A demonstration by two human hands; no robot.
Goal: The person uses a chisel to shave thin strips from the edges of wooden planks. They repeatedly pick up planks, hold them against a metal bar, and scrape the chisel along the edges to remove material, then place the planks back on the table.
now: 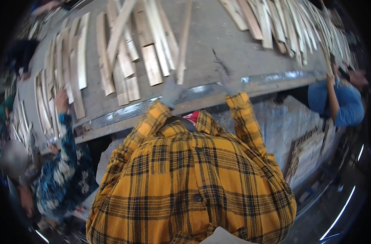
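Over the metal-edged near side of the grey work table [206,40], my left hand [172,90], in a pale glove, is at the lower end of a long narrow wooden slat [184,38]; its fingers are blurred, so their grip is unclear. To its right, my right hand [228,81], also gloved, is blurred, with a thin dark object [216,57] sticking up from its fingers. Several boards [152,65] of differing lengths lie just left of my left hand.
More slats form rows at upper right [267,24] and left [77,65]. A co-worker in a floral sleeve [63,166] reaches onto the slats at left. A person in blue [332,101] holds a long stick at right. Other people stand along the far left.
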